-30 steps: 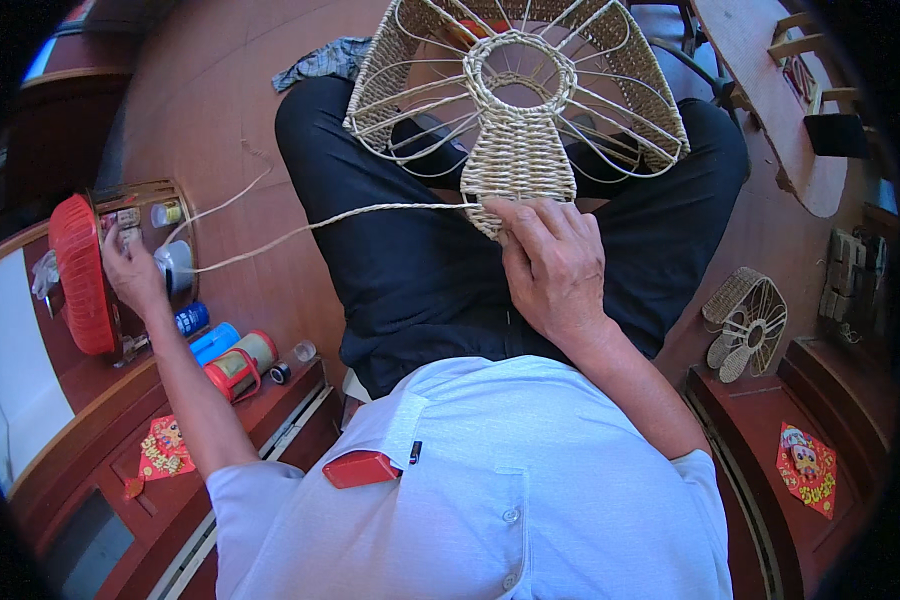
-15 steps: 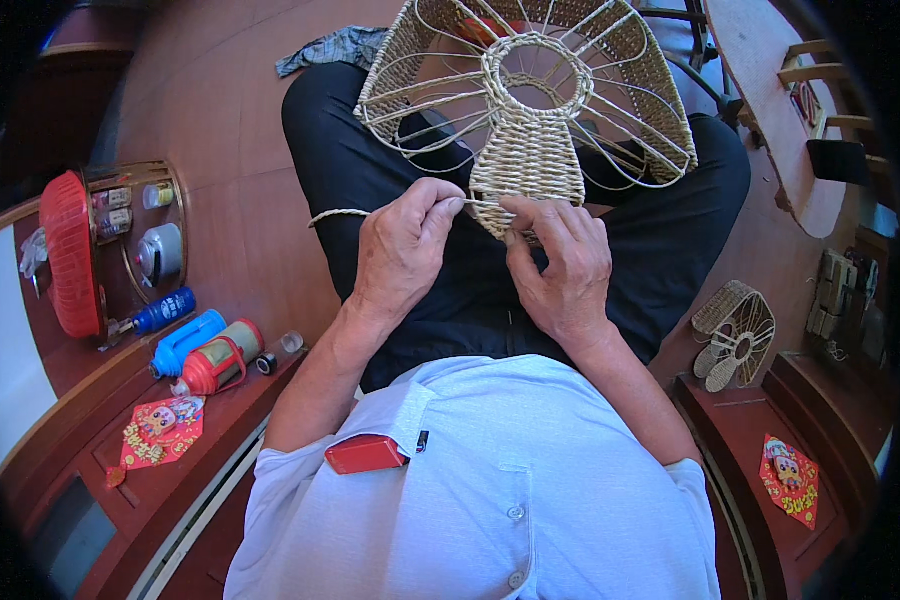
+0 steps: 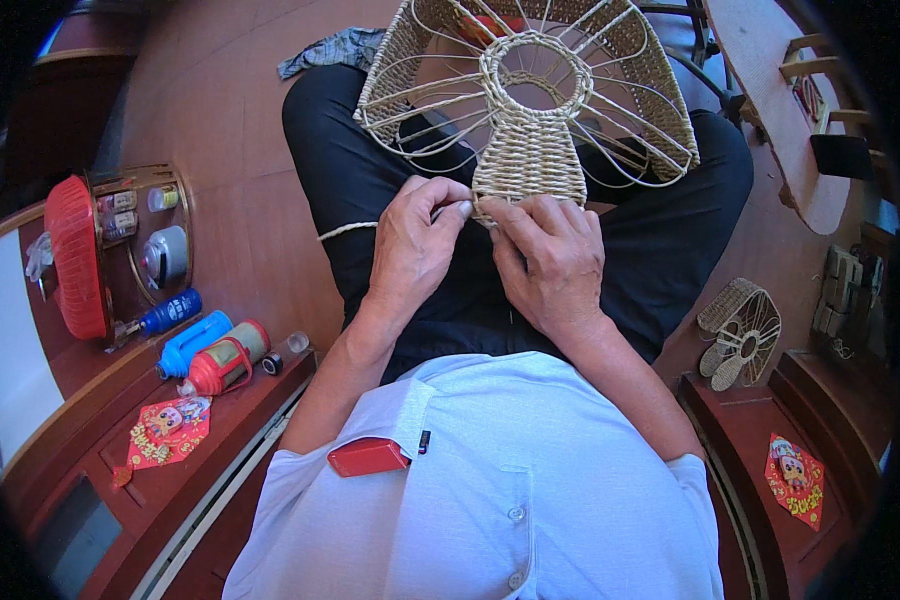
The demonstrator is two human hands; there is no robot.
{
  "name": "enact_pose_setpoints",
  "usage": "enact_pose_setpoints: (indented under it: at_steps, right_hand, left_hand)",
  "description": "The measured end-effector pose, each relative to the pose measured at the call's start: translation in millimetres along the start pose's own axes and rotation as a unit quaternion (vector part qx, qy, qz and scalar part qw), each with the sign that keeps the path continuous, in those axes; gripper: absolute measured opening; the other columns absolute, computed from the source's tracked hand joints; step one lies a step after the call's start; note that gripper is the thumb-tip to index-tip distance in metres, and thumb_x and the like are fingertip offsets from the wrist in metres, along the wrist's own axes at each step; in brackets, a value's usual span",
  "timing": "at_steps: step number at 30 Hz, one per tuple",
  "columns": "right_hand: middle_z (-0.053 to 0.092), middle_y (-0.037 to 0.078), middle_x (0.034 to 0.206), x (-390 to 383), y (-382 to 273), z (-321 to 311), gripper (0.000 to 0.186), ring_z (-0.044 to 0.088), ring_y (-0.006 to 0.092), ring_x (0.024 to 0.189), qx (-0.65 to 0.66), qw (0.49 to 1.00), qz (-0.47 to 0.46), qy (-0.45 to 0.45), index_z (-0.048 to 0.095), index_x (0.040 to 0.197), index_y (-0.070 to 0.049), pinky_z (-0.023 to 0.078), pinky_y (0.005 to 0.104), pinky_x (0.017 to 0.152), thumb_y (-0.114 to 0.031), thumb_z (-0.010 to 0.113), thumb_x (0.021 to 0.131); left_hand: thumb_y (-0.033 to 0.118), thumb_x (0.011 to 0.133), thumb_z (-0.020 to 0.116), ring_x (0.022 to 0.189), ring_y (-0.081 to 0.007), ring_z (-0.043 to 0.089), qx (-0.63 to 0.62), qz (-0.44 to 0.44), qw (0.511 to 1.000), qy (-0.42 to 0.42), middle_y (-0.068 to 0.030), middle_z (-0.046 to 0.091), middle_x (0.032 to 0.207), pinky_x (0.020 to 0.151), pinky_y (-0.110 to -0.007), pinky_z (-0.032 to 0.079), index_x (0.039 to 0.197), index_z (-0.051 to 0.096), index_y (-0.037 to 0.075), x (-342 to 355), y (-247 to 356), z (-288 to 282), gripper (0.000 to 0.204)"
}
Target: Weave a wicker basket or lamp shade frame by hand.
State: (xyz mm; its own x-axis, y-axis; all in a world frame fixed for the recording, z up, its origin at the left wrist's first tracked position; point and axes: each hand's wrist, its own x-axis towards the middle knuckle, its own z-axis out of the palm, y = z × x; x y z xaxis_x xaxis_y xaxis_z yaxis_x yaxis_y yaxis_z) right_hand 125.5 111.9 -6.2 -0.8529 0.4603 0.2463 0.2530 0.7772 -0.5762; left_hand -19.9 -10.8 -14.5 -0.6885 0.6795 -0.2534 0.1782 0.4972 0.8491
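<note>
A woven straw frame (image 3: 527,150) with a round ring, radiating spokes and curved woven sides rests across my bent, dark-trousered legs. At the lower left edge of its woven panel, my left hand (image 3: 417,240) pinches a pale twisted cord (image 3: 345,228), whose loose end trails leftward. My right hand (image 3: 552,260) is closed on the panel's lower edge beside it, fingertips pressing the weave. Both hands are close together, and the exact point where cord meets weave is partly hidden by my fingers.
Left: a red tub (image 3: 75,255), shelf with jars, kettle (image 3: 165,255), blue flask (image 3: 192,340), red flask (image 3: 225,360). Right: curved board (image 3: 770,120), smaller woven piece (image 3: 740,335). A cloth (image 3: 325,55) lies beyond my left leg.
My left hand has come from far left, where the cord was stretched out, to the panel beside my right hand. In the last half second both hands shifted only slightly.
</note>
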Motion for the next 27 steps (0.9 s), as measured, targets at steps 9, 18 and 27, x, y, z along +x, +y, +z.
enact_pose_setpoints:
  at_steps: [9, 18, 27]
  right_hand:
    - [0.063, 0.002, 0.099, -5, 2, -2, 0.035, 0.061, 0.0216, 0.094, -0.014, 0.999, -0.023, -0.025, 0.076, 0.125, -0.015, 0.043, 0.0413, 0.083, -0.013, 0.077, 0.090]
    - [0.066, 0.003, 0.095, -2, 2, -1, 0.029, 0.064, 0.0230, 0.087, 0.022, 0.999, -0.017, 0.026, 0.077, 0.117, -0.015, 0.043, 0.0391, 0.077, -0.011, 0.079, 0.088]
    - [0.066, 0.007, 0.094, 5, 1, -6, 0.027, 0.066, 0.0270, 0.084, 0.042, 0.999, 0.029, 0.014, 0.071, 0.116, -0.011, 0.046, 0.0413, 0.075, -0.010, 0.076, 0.090]
  left_hand:
    - [0.007, 0.099, 0.073, 0.090, -0.0120, 0.069, 0.026, -0.029, 0.998, 0.050, -0.0049, 0.074, 0.106, 0.081, -0.029, 0.056, 0.106, 0.077, 0.001, -12, 11, 7, 0.011]
    - [0.018, 0.109, 0.064, 0.111, -0.0184, 0.071, -0.541, -0.212, 0.811, -0.071, -0.0092, 0.074, 0.122, 0.103, -0.039, 0.058, 0.129, 0.067, 0.002, -14, -9, 18, 0.025]
    - [0.018, 0.108, 0.065, 0.114, -0.0167, 0.065, -0.568, -0.164, 0.807, -0.010, -0.0084, 0.071, 0.125, 0.110, -0.037, 0.047, 0.134, 0.062, 0.006, -15, -10, 34, 0.028]
